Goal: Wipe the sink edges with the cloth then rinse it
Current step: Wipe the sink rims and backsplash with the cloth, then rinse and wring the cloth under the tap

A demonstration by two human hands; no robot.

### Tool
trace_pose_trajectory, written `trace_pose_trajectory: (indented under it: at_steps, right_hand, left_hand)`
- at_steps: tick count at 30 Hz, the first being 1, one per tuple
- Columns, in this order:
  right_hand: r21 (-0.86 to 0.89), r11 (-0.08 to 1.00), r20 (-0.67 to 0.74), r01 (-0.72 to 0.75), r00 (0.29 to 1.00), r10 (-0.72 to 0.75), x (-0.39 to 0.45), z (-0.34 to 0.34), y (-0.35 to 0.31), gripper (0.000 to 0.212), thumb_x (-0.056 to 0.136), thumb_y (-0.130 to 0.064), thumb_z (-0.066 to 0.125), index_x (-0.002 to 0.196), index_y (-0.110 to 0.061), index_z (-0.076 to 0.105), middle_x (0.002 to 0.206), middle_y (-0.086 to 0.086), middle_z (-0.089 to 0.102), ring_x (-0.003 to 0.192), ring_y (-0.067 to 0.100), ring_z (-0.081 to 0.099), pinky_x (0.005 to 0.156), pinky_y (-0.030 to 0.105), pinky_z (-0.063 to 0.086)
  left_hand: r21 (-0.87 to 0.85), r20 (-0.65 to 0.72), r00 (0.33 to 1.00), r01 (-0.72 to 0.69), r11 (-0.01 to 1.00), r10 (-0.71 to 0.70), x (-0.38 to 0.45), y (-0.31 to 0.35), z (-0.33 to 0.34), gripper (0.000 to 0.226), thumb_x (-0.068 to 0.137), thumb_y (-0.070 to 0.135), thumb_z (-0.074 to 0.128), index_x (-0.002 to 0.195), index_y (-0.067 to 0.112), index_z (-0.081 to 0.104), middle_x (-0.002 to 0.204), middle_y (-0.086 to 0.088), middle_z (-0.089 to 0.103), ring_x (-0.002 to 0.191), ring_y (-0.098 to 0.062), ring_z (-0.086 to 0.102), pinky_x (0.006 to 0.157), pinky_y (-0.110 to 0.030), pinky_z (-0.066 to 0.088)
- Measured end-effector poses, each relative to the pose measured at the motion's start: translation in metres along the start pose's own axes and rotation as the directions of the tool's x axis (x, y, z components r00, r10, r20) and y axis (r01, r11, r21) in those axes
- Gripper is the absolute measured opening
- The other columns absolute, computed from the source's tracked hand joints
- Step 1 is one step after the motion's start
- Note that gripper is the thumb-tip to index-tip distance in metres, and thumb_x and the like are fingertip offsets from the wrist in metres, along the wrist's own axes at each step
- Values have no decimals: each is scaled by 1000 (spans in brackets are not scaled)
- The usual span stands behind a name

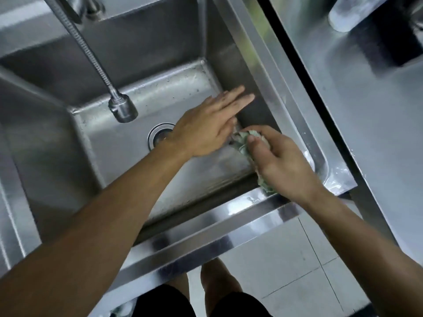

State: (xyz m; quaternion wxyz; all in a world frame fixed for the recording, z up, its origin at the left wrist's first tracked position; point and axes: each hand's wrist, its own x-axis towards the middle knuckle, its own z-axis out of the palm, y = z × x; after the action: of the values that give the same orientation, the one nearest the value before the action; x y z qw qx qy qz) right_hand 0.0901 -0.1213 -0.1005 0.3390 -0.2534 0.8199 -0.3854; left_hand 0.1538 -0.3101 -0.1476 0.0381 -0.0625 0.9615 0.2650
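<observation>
A steel sink fills the view, its right rim running diagonally and its front rim crossing below my arms. My right hand is clenched around a bunched green and white cloth over the basin's near right corner. The cloth sticks out above my fingers and below my palm. My left hand hovers flat over the basin beside the cloth, fingers stretched toward the right wall and holding nothing. The drain lies partly under my left wrist.
A flexible hose faucet hangs over the basin's left part, with no water visible. A second steel counter lies to the right across a dark gap, with a clear container at its far end. Tiled floor shows below.
</observation>
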Motion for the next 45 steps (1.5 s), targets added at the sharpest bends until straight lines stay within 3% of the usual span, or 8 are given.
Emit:
trace_pose_trajectory:
  at_steps: [4,8,14,19,23,31,38,45]
  right_hand:
    - [564,752,184,-341,940,288,47,21,-24,25,101,-28,58,104,-14,78,101,7,80,91,23,75,82,35,59]
    - [682,475,565,-557,813,142,71,45,-38,40,96,-31,62,125,-4,67,115,13,73,96,23,72,80,30,61]
    - [292,956,475,-41,874,-107,83,95,-52,39,87,4,74,118,-21,73,92,-12,77,75,2,67,68,17,50]
    - [109,919,467,379,796,-384,90,103,-69,38,85,6,76,115,-18,77,115,-11,75,114,5,68,105,28,51]
    - [93,880,406,465,789,-460,106,98,-77,34,86,4,79,113,-15,79,115,-9,76,109,13,72,99,39,58]
    - [68,916,366,395,844,-392,120,110,-61,34,86,2,80,113,-18,79,115,-11,76,101,2,72,88,14,54]
    - [76,973,409,219,883,-230,120,122,-49,28,88,2,77,110,-16,78,95,-21,74,65,-13,64,64,1,44]
    - [145,989,506,-24,861,-54,133,142,-27,25,88,-7,80,97,-30,79,74,-13,72,47,10,50,47,23,43]
  left_hand:
    - [-206,168,904,421,883,-392,-67,-36,-6,36,106,27,46,138,30,63,135,4,67,121,-19,62,93,-22,43]
    - [-152,323,728,671,726,-605,-128,-82,-20,28,102,28,53,122,28,72,128,7,70,119,-16,62,101,-27,45]
    - [-264,-187,701,639,723,-688,-150,-130,-58,32,97,23,52,123,22,70,119,-6,75,103,-30,70,97,-37,53]
    - [100,-488,808,429,898,-331,-116,-149,-110,37,99,19,45,132,16,63,141,-4,61,125,-30,58,101,-43,50]
    - [353,-511,857,278,893,-65,-92,-171,-121,23,101,7,47,120,1,59,147,-20,52,137,-39,49,109,-53,46]
    - [549,-455,859,479,685,-235,-71,-184,-112,97,81,-4,54,162,16,6,171,-1,1,154,-43,16,113,-51,38]
    - [165,-641,565,763,625,-520,-41,-161,-104,86,83,9,51,162,19,19,170,1,20,119,-29,49,80,-36,26]
    - [-269,-431,481,739,618,-763,-73,-167,-119,86,83,16,46,163,25,15,151,-4,37,125,-23,35,97,-32,29]
